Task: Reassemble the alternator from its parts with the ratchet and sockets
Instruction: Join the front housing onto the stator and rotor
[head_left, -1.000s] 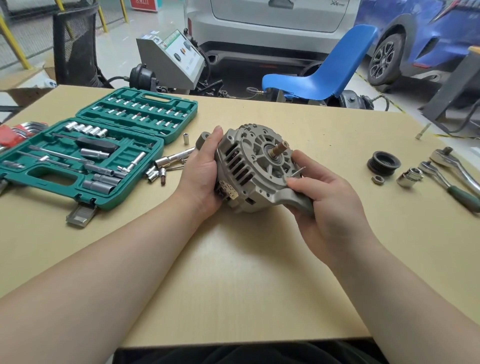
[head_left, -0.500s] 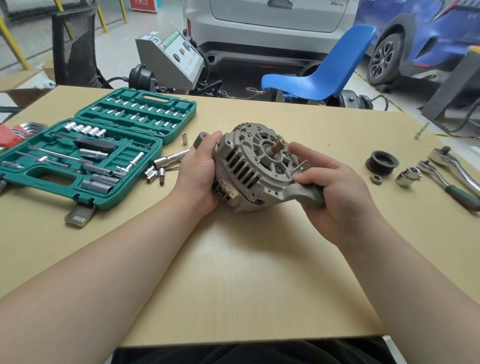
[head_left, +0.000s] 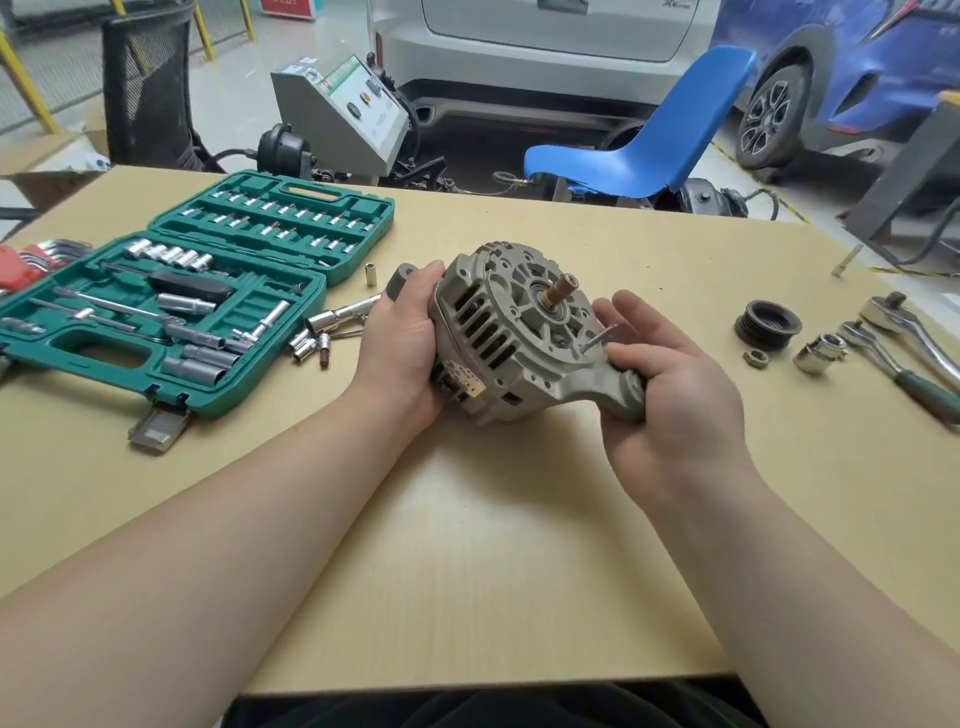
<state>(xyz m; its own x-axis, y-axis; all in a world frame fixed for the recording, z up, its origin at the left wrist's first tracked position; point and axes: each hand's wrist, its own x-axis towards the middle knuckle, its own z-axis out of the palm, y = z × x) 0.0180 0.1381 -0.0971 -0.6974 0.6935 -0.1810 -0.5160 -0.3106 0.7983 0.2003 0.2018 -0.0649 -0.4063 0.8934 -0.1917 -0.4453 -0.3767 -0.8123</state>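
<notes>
- Alternator (head_left: 511, 332), centre of frame, held above desk (head_left: 519, 545).
- Left hand (head_left: 402, 348) fingers wrapped behind housing; right hand (head_left: 670, 384) clamps mounting lug.
- Looks heavy, rigid cast metal; grip housing and lug, not shaft.

Alternator (head_left: 511, 332) mid-counter (head_left: 467, 545), between left hand (head_left: 402, 343) and right hand (head_left: 670, 379). Open socket case (head_left: 171, 296) far left; loose sockets (head_left: 311, 338) between case and alternator. Pulley (head_left: 768, 325), nut (head_left: 756, 358), socket (head_left: 820, 353), ratchets (head_left: 904, 358) right.
</notes>
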